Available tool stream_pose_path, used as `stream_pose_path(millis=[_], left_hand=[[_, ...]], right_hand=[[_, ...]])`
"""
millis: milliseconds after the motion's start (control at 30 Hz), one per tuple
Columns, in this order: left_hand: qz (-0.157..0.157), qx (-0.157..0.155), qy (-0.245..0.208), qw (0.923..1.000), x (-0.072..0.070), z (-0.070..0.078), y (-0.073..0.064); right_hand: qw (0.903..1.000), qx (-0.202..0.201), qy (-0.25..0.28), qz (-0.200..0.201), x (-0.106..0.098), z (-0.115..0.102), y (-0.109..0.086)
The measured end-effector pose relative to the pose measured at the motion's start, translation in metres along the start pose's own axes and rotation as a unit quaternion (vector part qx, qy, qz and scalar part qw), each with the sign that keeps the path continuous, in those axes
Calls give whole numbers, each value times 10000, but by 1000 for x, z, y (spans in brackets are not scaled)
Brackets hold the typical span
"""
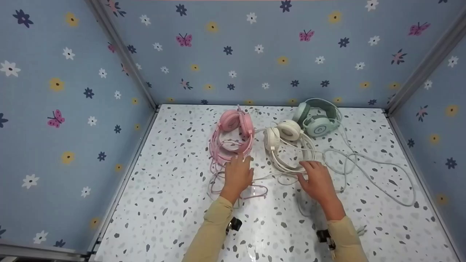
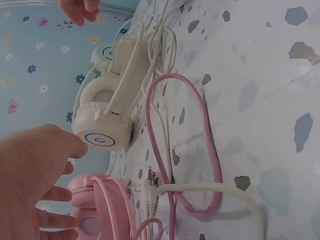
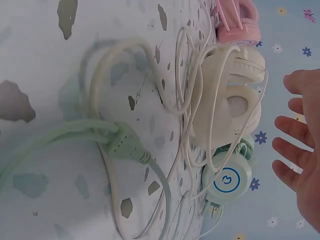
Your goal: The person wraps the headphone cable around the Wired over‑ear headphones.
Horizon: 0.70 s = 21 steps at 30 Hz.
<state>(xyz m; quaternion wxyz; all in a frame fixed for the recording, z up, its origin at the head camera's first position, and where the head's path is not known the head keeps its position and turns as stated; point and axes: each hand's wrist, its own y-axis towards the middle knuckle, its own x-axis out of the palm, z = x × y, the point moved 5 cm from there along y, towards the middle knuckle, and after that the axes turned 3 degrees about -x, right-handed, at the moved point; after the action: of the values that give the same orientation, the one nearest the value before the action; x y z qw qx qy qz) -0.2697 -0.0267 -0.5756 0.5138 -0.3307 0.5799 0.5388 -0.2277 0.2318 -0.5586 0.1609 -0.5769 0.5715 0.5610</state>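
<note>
Speckled tabletop (image 1: 174, 214); white headphones (image 1: 272, 139), emblem (image 2: 100, 139) in left wrist view only.

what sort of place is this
Probably a partitioned work booth rather than a lived-in room: flower-print panels joined by metal posts border three sides of a speckled surface, where pink headphones, cream headphones and green headphones lie.

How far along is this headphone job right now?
Looks done: pink headphones, cream headphones and green headphones sit out on the table. In hand: nothing gripped; the left hand hovers near the pink pair, the right hand near the cream. Probably left: tidying the cords, which lie in loose loops.
</note>
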Motion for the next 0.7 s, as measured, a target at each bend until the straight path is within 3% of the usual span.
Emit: stream_pose_path(millis=[233, 467, 600, 700], left_hand=[[334, -254, -51, 9991, 8, -28, 16], [-593, -188, 229, 9978, 36, -48, 37], [-736, -180, 202, 9969, 52, -54, 46], [-676, -183, 390, 9968, 61, -59, 47]], right_hand=[[9993, -95, 359, 19, 9, -13, -1], [9982, -148, 560, -128, 16, -24, -8], [9974, -47, 643, -320, 21, -26, -11], [9958, 134, 775, -471, 27, -28, -16]])
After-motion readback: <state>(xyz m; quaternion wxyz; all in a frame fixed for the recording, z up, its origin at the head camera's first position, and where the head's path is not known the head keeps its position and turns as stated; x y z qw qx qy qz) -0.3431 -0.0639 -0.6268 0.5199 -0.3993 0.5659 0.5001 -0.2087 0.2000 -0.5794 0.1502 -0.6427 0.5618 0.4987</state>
